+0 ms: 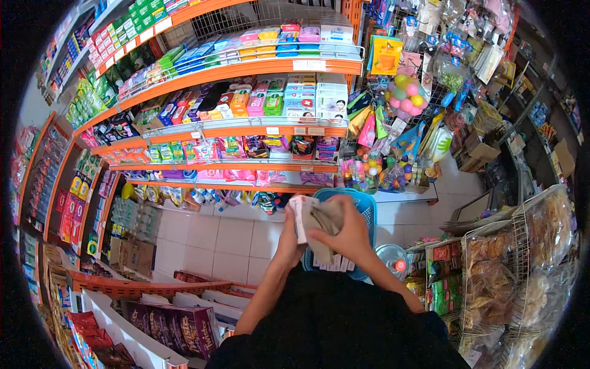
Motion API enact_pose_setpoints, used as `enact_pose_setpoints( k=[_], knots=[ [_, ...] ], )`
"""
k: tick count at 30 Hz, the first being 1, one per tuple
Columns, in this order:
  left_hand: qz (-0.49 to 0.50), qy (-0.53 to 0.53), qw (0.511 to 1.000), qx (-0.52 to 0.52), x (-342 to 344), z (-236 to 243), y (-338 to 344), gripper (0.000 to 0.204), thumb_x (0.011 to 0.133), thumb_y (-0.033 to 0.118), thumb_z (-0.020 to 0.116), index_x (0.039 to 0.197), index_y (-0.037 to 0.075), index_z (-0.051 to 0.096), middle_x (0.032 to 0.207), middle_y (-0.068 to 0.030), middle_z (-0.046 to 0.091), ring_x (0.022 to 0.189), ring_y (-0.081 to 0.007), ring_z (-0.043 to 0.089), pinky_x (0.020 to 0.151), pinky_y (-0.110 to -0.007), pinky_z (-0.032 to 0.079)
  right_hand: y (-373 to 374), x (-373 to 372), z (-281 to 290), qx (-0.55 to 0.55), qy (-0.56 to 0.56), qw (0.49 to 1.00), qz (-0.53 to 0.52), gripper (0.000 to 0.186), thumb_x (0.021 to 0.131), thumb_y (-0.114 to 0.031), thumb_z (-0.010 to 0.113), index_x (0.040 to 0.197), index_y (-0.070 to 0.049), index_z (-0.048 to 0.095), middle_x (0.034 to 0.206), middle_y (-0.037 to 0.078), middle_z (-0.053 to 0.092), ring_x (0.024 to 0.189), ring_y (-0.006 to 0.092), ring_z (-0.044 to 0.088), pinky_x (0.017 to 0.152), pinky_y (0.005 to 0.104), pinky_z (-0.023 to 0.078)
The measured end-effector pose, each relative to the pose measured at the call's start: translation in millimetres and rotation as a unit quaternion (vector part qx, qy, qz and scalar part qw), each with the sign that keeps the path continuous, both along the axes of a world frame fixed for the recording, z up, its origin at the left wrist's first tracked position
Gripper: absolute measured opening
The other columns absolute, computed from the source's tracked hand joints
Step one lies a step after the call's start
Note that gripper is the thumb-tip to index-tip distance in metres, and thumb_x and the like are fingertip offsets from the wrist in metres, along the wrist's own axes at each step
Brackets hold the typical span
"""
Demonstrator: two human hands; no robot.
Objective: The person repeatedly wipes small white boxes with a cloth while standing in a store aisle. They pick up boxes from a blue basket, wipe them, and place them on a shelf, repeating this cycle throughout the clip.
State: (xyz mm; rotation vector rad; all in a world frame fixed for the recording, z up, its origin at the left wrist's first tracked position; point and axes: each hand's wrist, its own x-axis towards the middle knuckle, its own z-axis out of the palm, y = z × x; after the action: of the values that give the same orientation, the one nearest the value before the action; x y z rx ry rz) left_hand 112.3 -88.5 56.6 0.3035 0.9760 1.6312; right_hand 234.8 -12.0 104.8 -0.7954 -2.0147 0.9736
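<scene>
In front of my body, my left hand (287, 238) is closed round the side of a small white carton (300, 216). My right hand (350, 232) grips a grey-brown piece of cardboard (324, 222) pressed against that carton; whether the two are one opened box I cannot tell. Below both hands stands a blue plastic basket (370, 212) with holes in its wall. Several small white boxes (332, 264) lie inside it, partly covered by my hands and dark clothing.
Ahead rise orange-edged shelves (246, 131) stacked with packets and boxes. Hanging toys and bags of coloured balls (405, 97) fill a rack at right. A clear plastic container (392, 259) stands beside the basket. Wire racks (491, 264) and a low shelf (153, 286) flank me on the tiled floor.
</scene>
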Motion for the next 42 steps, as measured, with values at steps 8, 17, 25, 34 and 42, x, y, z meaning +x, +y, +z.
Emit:
enact_pose_setpoints(
  k=[8, 17, 25, 34, 42],
  knots=[
    [-0.063, 0.013, 0.997, 0.050, -2.7, 23.7, -24.1, 0.054, 0.091, 0.047, 0.020, 0.135, 0.016, 0.018, 0.127, -0.0085, 0.038, 0.110, -0.0203, 0.045, 0.088, -0.033, 0.042, 59.8, -6.0, 17.1, -0.006, 0.055, 0.995, 0.082, 0.059, 0.057, -0.027, 0.079, 0.101, -0.007, 0.046, 0.096, 0.013, 0.055, 0.086, 0.0265, 0.057, 0.075, 0.0336, 0.045],
    [0.011, 0.034, 0.999, 0.021, 12.3, 25.0, -26.3, 0.052, 0.092, 0.045, 0.023, 0.134, 0.015, 0.020, 0.124, -0.0115, 0.040, 0.111, -0.0240, 0.045, 0.086, -0.036, 0.043, 21.3, -9.3, 5.2, 0.086, -0.077, 0.984, 0.138, 0.069, 0.059, -0.034, 0.076, 0.113, -0.006, 0.041, 0.113, 0.015, 0.048, 0.108, 0.0333, 0.045, 0.089, 0.0370, 0.038],
    [-0.056, -0.138, 0.988, 0.042, -1.8, 6.7, -41.0, 0.062, 0.085, 0.054, 0.032, 0.130, 0.011, 0.028, 0.126, -0.0146, 0.039, 0.115, -0.0313, 0.041, 0.089, -0.053, 0.038, 11.9, 1.2, -2.9, 0.242, 0.007, 0.946, 0.218, 0.056, 0.062, -0.020, 0.072, 0.112, -0.013, 0.048, 0.120, 0.008, 0.045, 0.114, 0.0313, 0.041, 0.094, 0.0424, 0.033],
    [-0.065, -0.180, 0.981, 0.033, -3.5, 0.6, -41.8, 0.048, 0.086, 0.037, 0.043, 0.122, 0.006, 0.037, 0.116, -0.0136, 0.048, 0.103, -0.0264, 0.051, 0.085, -0.044, 0.045, -10.4, 15.7, -8.3, 0.468, -0.012, 0.872, 0.145, 0.027, 0.068, -0.022, 0.062, 0.094, -0.021, 0.058, 0.114, -0.003, 0.048, 0.105, 0.0166, 0.044, 0.092, 0.0378, 0.035],
    [0.001, -0.141, 0.990, 0.014, -4.3, 8.1, -42.1, 0.040, 0.078, 0.015, 0.051, 0.114, 0.001, 0.043, 0.102, -0.0125, 0.055, 0.090, -0.0233, 0.057, 0.078, -0.037, 0.048, -21.4, 29.8, 3.7, 0.490, -0.049, 0.856, 0.155, 0.019, 0.070, -0.021, 0.063, 0.088, -0.024, 0.058, 0.092, -0.006, 0.057, 0.094, 0.0125, 0.050, 0.091, 0.0370, 0.033]
  ],
)
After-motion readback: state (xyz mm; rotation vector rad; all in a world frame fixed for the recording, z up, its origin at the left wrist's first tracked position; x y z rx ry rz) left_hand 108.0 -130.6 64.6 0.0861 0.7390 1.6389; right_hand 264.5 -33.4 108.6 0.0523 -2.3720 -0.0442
